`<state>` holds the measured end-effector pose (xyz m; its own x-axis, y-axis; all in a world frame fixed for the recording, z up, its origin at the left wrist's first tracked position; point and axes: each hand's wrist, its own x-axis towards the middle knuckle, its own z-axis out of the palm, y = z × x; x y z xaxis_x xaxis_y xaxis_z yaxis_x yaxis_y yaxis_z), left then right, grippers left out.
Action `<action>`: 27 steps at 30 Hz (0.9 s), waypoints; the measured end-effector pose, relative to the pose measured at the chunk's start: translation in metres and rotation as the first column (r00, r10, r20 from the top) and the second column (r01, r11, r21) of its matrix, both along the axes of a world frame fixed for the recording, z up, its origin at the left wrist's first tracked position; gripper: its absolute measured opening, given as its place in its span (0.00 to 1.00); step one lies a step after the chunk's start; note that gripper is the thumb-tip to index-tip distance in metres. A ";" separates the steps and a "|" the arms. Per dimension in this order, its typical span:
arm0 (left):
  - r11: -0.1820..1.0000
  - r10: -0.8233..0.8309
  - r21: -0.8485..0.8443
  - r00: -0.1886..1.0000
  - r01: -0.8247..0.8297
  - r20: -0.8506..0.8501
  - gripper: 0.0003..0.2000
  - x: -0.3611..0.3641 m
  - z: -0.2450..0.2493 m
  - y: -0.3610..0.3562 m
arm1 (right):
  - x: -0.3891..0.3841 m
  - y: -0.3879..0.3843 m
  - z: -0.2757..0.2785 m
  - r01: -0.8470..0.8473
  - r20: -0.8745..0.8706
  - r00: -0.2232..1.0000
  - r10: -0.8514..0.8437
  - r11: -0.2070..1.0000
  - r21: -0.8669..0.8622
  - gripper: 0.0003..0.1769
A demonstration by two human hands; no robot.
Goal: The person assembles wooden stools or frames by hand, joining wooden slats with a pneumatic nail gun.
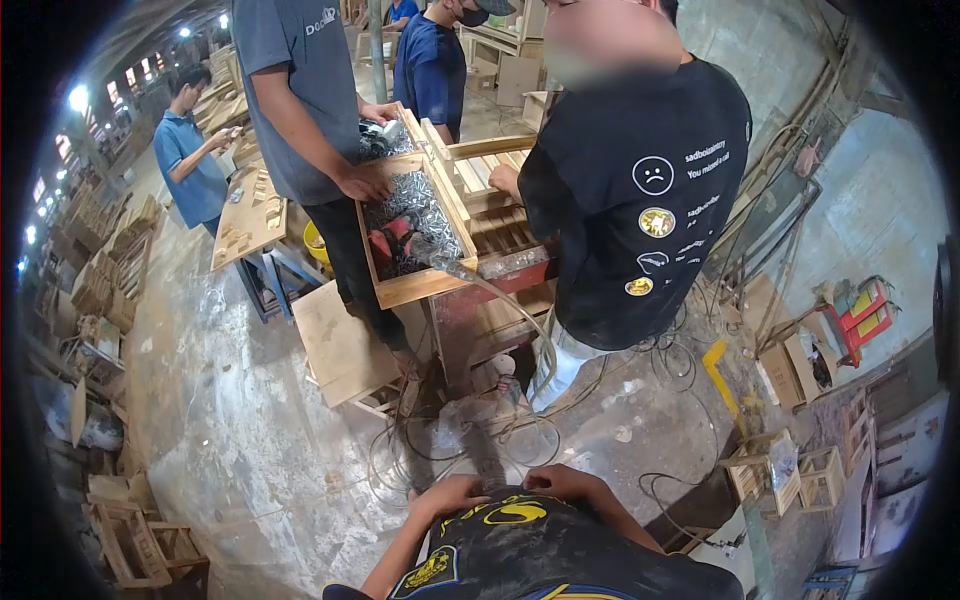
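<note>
At the bottom of the head view, my left hand rests at the front of my black shirt with yellow print. Opposite it, my right hand lies against the same shirt, a little apart from the left. Both hands show mainly their backs, and their fingers are mostly hidden. I see no object in either hand. Ahead, beyond reach of my hands, stands a wooden box full of metal screws, with a red and black power tool lying on them.
A co-worker in grey has a hand in the box; another in black stands at a slatted wooden frame. Hoses and cables coil on the floor before me. A cardboard box and small wooden frames stand right.
</note>
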<state>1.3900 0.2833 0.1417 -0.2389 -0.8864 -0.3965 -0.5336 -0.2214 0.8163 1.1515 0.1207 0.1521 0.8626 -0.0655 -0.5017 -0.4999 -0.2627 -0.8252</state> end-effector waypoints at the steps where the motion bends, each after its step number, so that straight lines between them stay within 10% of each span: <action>1: 0.998 0.035 -0.043 0.999 -0.036 -0.023 0.18 -0.003 0.008 -0.003 | -0.001 -0.002 0.000 0.010 -0.031 0.999 -0.009 1.000 0.019 0.13; 22: 0.994 -0.091 -0.063 0.996 0.092 0.007 0.23 0.061 0.045 0.006 | 0.086 0.044 0.013 0.134 0.027 0.991 -0.135 0.991 0.013 0.17; 27: 0.966 -0.057 0.239 0.980 0.102 -0.189 0.22 0.074 0.047 0.005 | 0.091 0.051 0.017 0.108 0.033 0.993 -0.113 0.984 0.139 0.17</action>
<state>1.4637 0.2881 0.1886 -0.3920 -0.7416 -0.5444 -0.4077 -0.3905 0.8254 1.2428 0.1716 0.1695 0.8737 -0.0947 -0.4771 -0.4848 -0.0906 -0.8699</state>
